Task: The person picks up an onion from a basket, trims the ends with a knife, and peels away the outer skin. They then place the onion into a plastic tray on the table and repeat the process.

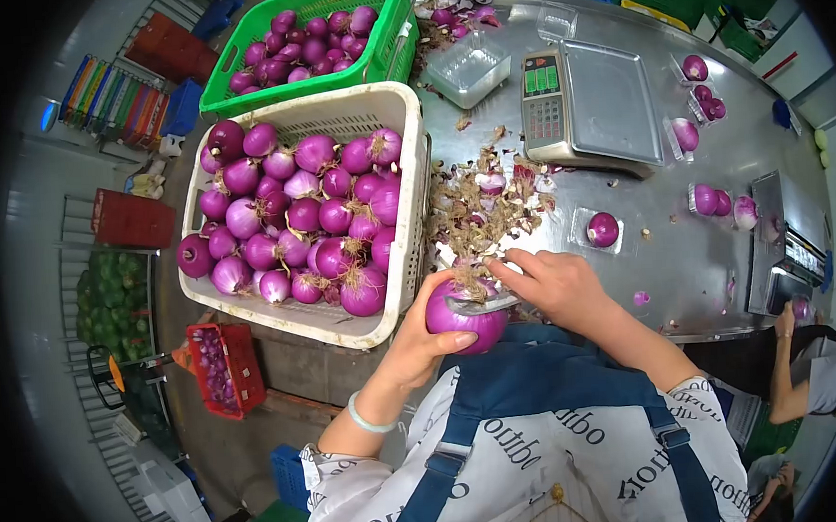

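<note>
A large red onion (pixel 459 327) sits in my left hand (pixel 410 345), whose fingers wrap around its side with the thumb across the front. Dry roots stick up from the onion's top. My right hand (pixel 561 289) is closed on a knife (pixel 482 305); its short curved blade lies against the onion just below the roots, and the handle is hidden in my fingers. Beyond both hands a heap of onion skins and root trimmings (pixel 490 200) covers the metal table (pixel 628 292).
Left of me stands a white crate (pixel 413 167) full of red onions, with a green crate (pixel 310 96) of onions behind it. A digital scale (pixel 608 100) and a clear plastic tray (pixel 469 69) stand ahead. Packed onions (pixel 603 230) lie to the right. Another person (pixel 821 372) works at far right.
</note>
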The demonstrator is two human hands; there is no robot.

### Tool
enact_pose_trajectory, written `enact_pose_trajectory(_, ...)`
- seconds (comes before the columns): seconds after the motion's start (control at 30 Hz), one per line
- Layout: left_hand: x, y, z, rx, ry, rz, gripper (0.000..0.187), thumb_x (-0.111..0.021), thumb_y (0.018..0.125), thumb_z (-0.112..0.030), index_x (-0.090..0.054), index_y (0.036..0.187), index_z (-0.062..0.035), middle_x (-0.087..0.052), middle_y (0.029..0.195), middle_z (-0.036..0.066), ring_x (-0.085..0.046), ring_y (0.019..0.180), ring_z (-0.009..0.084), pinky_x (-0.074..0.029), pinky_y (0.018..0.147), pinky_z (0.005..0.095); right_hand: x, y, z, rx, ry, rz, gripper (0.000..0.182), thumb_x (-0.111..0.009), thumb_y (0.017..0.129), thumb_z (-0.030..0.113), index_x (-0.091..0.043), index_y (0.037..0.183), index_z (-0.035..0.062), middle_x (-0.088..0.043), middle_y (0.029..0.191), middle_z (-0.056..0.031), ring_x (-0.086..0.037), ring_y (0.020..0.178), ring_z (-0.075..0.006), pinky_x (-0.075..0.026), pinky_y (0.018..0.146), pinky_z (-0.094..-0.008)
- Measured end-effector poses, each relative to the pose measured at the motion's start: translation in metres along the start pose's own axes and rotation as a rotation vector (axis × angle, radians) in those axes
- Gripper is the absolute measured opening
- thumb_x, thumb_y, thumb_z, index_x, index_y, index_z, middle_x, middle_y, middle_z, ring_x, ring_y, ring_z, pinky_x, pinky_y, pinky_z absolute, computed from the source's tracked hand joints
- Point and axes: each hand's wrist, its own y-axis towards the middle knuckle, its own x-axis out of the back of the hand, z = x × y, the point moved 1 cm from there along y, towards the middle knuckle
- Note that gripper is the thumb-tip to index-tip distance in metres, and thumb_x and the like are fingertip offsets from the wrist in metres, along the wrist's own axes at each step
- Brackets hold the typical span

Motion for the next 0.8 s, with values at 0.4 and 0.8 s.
enact_pose_trajectory(0.4,-0.005,0.020,0.021,-0.827,0.684,-0.001,0.099,-0.093,0.063,-0.013,-0.034,0.143,-0.0096,-0.044,0.144,0.021,-0.048,0.133,0.0302,-0.040,0.111,0.0426,-0.038,-0.024,0.012,-0.963,2.072,0.225,0.050,-0.068,0.097,0.027,-0.054,0.138,0.0004,-0.053,0.065,-0.0007,-0.046,0.052,-0.0068,-0.038,0.049,-0.0252)
enact_pose_trajectory(0.8,0.005,0.025,0.038,-0.070,-0.194,0.040,0.081,-0.076,0.080,-0.022,-0.034,0.148,-0.0134,-0.048,0.137,0.013,-0.056,0.120,0.0275,-0.055,0.088,0.0408,-0.002,-0.032,-0.016,-0.069,0.243,-0.205,0.049,-0.066,0.072,0.007,-0.068,0.121,0.0114,-0.067,0.121,-0.0045,-0.067,0.071,-0.0173,-0.054,0.056,-0.0290)
